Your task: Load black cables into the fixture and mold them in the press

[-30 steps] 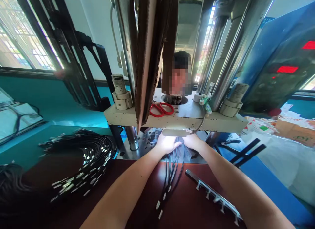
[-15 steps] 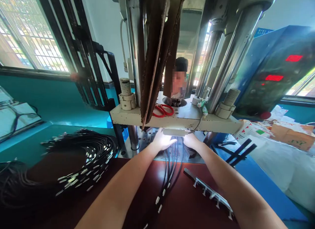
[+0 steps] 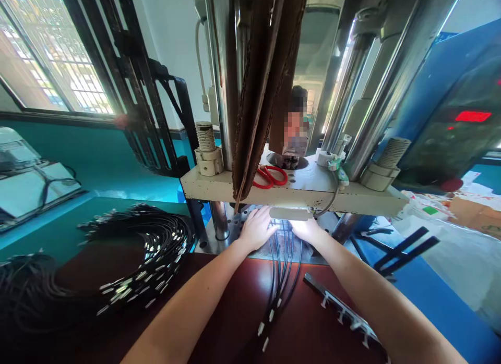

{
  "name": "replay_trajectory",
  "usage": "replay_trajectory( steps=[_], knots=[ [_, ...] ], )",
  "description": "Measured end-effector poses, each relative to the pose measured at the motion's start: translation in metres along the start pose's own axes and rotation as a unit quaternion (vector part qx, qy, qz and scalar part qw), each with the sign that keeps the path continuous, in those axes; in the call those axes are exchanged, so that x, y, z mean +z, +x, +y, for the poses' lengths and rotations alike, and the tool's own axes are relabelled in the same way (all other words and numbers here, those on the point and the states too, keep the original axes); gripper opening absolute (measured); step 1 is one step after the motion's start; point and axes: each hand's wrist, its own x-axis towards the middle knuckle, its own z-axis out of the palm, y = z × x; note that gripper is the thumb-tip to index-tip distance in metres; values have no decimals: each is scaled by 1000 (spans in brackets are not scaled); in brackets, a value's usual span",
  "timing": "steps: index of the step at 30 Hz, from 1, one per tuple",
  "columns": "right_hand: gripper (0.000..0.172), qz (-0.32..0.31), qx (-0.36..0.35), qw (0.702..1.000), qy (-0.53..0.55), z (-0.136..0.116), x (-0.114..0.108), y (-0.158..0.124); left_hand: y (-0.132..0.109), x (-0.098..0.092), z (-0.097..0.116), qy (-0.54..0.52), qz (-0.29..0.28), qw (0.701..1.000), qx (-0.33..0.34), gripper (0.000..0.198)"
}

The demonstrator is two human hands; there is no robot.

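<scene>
Nearest the person, at six o'clock on the dark red bench (image 3: 219, 322), the loose ends of a few black cables (image 3: 279, 280) trail back with their pale metal terminals lying free, and a strip of moulded white pieces on a dark runner (image 3: 344, 314) lies at about four o'clock, close to the right forearm. At nine o'clock a big heap of black cables with bright terminals (image 3: 136, 254) sprawls over the bench edge. Further in, at twelve o'clock, both hands reach under the cream press plate (image 3: 293, 197): the left hand (image 3: 256, 228) lies flat with fingers spread on the cable ends over the grey mould bed (image 3: 230, 231), and the right hand (image 3: 309, 229) sits just beside it, washed out by the lamp, so whether it grips or merely presses the cables cannot be told. The plain danger is the plate itself; were the press to close with the hands there, the fingers would be crushed. A cable seated crooked could also be pinched. Red scissors (image 3: 270, 176) rest on top of the plate and could be shaken off onto the hands. Beyond, another person stands behind the columns.
</scene>
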Motion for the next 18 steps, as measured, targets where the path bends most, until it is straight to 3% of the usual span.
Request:
replay_trajectory(
  steps=[10, 15, 18],
  knots=[
    [34, -3, 47, 998, 29, 5, 18, 6, 15, -4, 9, 8, -2, 999, 32, 38],
    [34, -15, 51, 998, 36, 11, 21, 4, 17, -4, 8, 1, -7, 1000, 16, 39],
    [35, -26, 55, 998, 35, 18, 24, 2, 13, -5, 0, -15, 10, 999, -30, 36]
  ],
)
